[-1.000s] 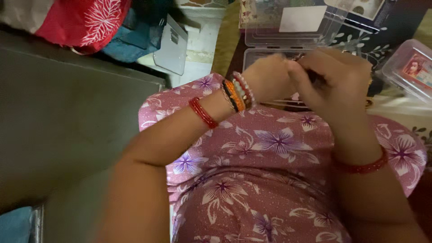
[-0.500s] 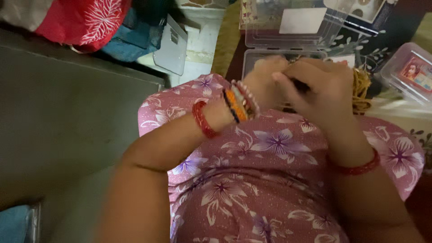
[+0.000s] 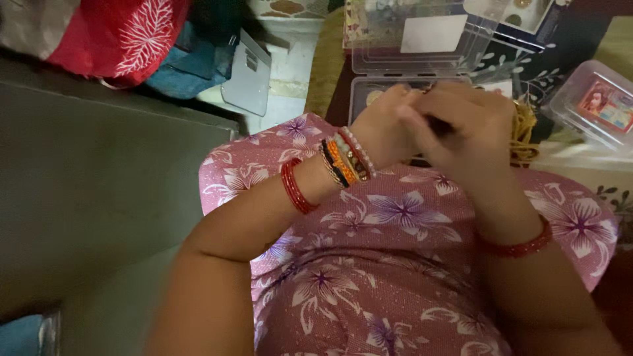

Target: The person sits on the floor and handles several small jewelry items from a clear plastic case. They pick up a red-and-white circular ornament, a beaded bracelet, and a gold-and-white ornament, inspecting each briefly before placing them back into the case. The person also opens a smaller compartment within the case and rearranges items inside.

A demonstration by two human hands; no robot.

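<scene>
Upper centre: left hand (image 3: 386, 128) and right hand (image 3: 461, 128) meet above an open clear box (image 3: 422, 56), fingers pressed together on a small dark item (image 3: 440, 126), keeping it steady over the lap.

Garment: we see a pink dress (image 3: 395, 264) printed with purple and white flowers.
Left wrist: we count one red bangle (image 3: 295, 186), then a stack of orange, black and beaded bracelets (image 3: 346, 158).
Right wrist: we see a single red bangle (image 3: 517, 246).
Arms: bare, no sleeves showing.
</scene>
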